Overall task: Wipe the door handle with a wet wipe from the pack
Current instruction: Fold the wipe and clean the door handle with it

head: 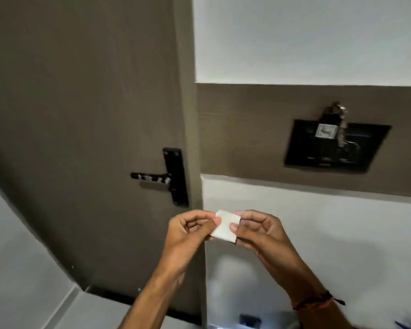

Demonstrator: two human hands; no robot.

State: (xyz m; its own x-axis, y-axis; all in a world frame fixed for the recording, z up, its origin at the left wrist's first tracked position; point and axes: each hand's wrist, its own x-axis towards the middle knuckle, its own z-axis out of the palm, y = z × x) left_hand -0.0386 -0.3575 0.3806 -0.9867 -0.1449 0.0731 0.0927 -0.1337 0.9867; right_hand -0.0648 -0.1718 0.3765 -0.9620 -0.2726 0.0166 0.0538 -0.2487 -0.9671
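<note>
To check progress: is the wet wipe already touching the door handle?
No: the wet wipe is held folded between the left hand and right hand, below and apart from the door handle.

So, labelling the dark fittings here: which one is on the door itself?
The black lever door handle, left of the hands. The black wall panel with keys sits right of the frame.

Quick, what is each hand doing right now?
Left hand: closed, pinching the left edge of the folded wet wipe.
Right hand: closed, pinching the same wipe's right edge.
</note>
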